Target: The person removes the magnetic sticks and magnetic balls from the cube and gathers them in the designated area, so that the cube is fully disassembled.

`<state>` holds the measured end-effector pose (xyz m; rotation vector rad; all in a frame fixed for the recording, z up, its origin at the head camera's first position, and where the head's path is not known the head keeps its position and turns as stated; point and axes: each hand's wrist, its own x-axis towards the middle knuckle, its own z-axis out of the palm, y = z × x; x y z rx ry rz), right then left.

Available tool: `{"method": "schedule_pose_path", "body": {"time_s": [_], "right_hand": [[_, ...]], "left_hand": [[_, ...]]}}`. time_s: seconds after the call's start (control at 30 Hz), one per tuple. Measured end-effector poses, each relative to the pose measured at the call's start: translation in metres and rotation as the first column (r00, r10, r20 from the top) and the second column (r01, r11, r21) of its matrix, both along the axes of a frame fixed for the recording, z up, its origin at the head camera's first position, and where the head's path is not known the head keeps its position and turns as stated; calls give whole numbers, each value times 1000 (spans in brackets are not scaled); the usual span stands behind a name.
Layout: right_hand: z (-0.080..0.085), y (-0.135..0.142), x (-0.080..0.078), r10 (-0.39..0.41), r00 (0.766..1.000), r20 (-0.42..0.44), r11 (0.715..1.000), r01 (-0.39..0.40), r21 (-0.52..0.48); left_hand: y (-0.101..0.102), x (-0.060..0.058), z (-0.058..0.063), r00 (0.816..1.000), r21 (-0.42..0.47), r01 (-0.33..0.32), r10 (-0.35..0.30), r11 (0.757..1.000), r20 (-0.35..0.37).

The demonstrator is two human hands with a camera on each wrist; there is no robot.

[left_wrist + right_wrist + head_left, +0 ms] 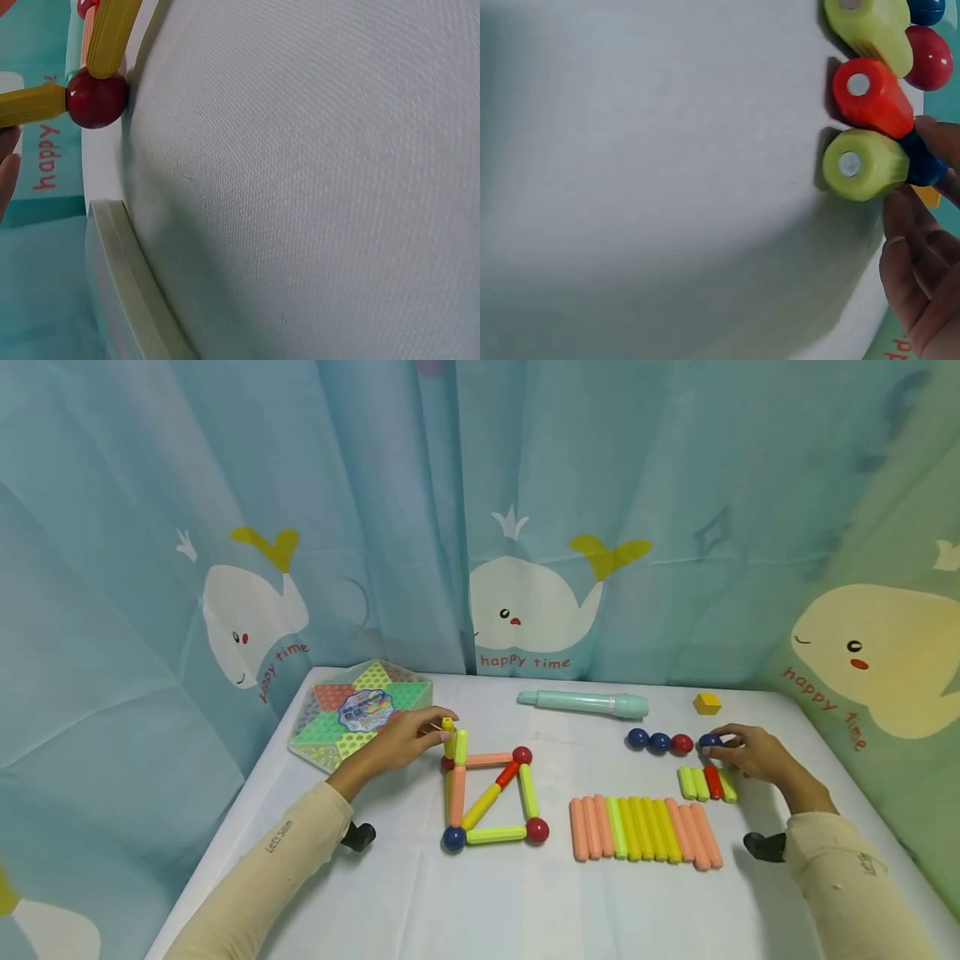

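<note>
One blue curtain [390, 518], printed with whales, is hung behind a white table [487, 906]. At the table's back left a six-sided box [360, 710] is laid, and near it a frame of sticks and balls [495, 835] is set, its four-sided base crossed by one diagonal and two uprights raised at its left side. Farther right, a row of long sticks [647, 829] in pink, green and yellow is laid out. The frame's back left upright, a yellow stick [448, 742], is pinched near its top by the thumb and fingers of the left hand [401, 743]. By the right hand [756, 753] a blue ball [709, 742] is held between thumb and fingertips, near four short sticks [699, 784] and just beside three other balls [660, 743]. Behind that ball a yellow cube [707, 703] is seen. In the left wrist view a red corner ball [97, 99] is shown joined to two yellow sticks; from the head it is partly hidden. Only in the right wrist view are the short sticks' round silver ends [849, 163] shown.
</note>
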<state>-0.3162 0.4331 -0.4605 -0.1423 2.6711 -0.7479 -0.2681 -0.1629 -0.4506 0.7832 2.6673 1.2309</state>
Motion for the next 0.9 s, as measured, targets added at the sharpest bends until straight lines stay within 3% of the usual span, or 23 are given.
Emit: {"method": "schedule_pose_path", "body": {"time_s": [0.27,0.9], "right_hand": [[-1,0,-7,60,997,43,998,-58,-30],[2,1,-4,71,997,40,997,-71,-5]], "left_hand": [[0,0,0,1000,3,-12,12,1000,13],[4,-1,-2,1000,-26,-16,15,1000,-5]]}}
